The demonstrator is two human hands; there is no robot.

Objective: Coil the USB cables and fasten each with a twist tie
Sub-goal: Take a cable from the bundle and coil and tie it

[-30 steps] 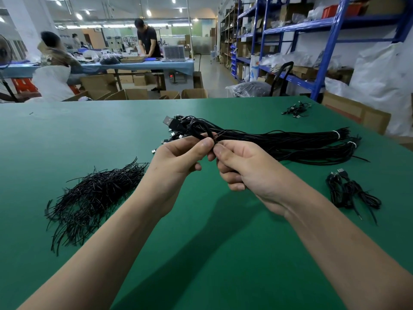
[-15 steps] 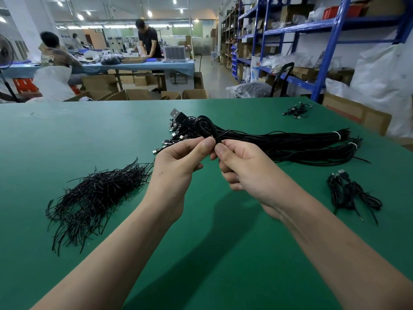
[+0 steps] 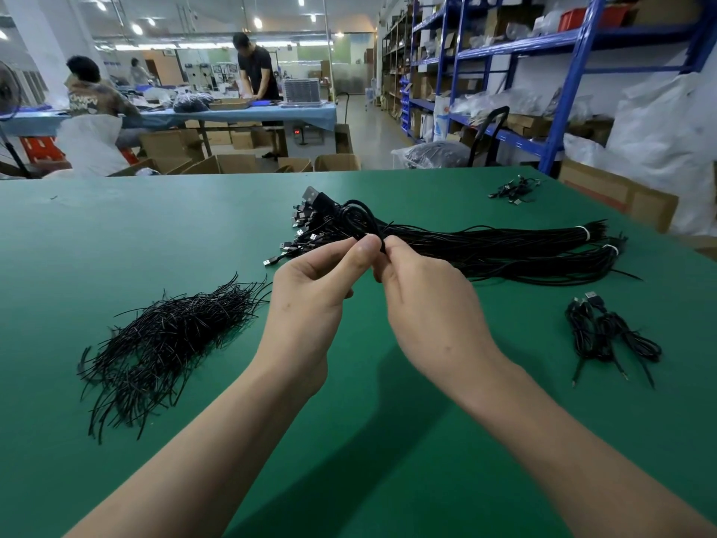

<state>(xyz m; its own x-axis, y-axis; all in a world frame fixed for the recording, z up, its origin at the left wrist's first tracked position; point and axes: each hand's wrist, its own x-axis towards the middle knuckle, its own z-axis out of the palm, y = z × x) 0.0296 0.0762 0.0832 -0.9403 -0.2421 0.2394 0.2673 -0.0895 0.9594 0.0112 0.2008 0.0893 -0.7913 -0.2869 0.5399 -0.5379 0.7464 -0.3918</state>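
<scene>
Left hand [image 3: 310,297], right hand [image 3: 423,304]: fingertips together, pinching USB cable coil [image 3: 359,221], which rises just above fingertips. Twist tie not discernible. Likely risk: pinch slackens, coil springs open, or loop snags cable bundle [image 3: 504,246] just beyond fingers.

Two hands [image 3: 314,293] [image 3: 423,300], one held cable coil [image 3: 359,219], two banded cable bundles [image 3: 504,236] [image 3: 543,267], one twist-tie heap [image 3: 167,335].

A packing warehouse: blue shelving [image 3: 573,87] stacked with cartons, cardboard boxes [image 3: 236,163] beside long worktables [image 3: 310,114]
</scene>
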